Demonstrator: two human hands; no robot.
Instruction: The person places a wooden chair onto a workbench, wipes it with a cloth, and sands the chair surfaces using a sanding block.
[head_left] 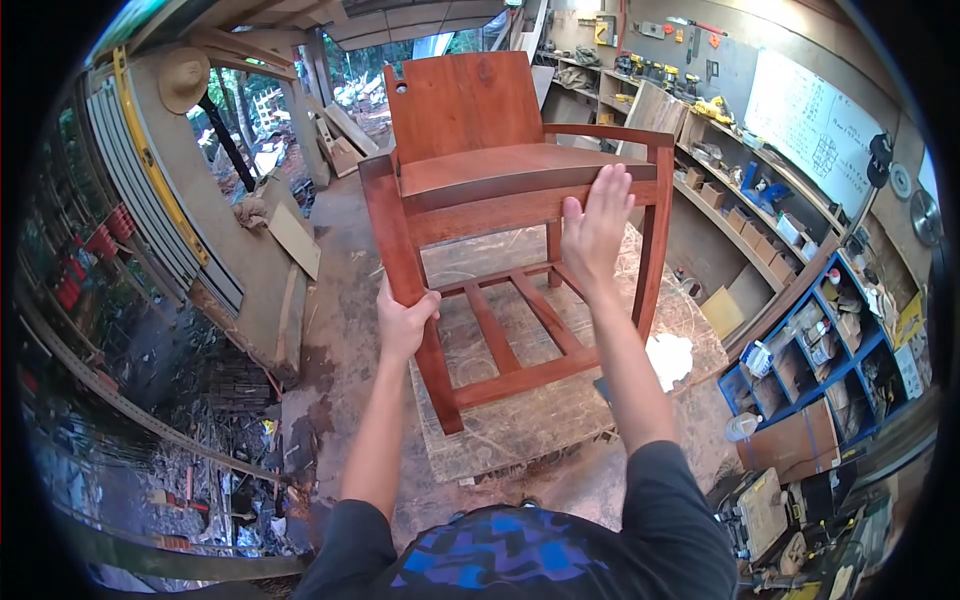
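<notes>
A reddish-brown wooden armchair [465,110] stands upright in front of me on a worn wooden board [480,450]. My left hand [403,318] is wrapped round the chair's front left leg [436,375], about halfway up. Flat and with fingers stretched out, my right hand [598,225] is at the front rail [490,207] below the seat edge, towards the right side; whether the palm presses on the wood I cannot tell. Slats [490,328] join the lower frame between the legs. A crumpled white cloth [670,360] lies beside the front right leg.
On the right are wall shelves [745,245] with boxes, yellow power tools [714,108] and a written whiteboard [815,125]. Below them a blue compartment rack [800,370] holds bottles. A leaning panel [290,240] and a yellow level [150,160] stand at the left.
</notes>
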